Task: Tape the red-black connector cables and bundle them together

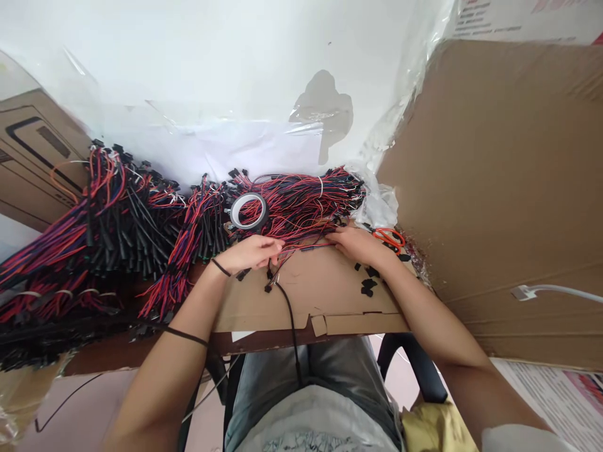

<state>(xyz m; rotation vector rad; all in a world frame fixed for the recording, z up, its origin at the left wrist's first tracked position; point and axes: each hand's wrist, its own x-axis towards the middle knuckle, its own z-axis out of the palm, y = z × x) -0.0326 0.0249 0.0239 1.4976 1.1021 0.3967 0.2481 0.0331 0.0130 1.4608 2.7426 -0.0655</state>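
Observation:
My left hand (254, 252) is closed around thin red and black wires (306, 247) at the near edge of the wire pile, with small black connectors dangling below it. The other end of these wires runs to my right hand (355, 243), whose fingers are bent down on them; its fingertips are partly hidden. Behind my hands lies a large bundle of red and dark wires (296, 194), bound by a white tie. A roll of black tape (249, 211) rests on its left side. A black cable (291, 314) hangs over the cardboard's front edge.
Orange-handled scissors (390, 237) lie right of my right hand, beside crumpled clear plastic (377, 204). Black scraps (369, 287) sit on the cardboard sheet (264, 307). Thick wire bundles with black sleeves (132, 232) fill the left side. A tall cardboard panel (494, 188) stands at the right.

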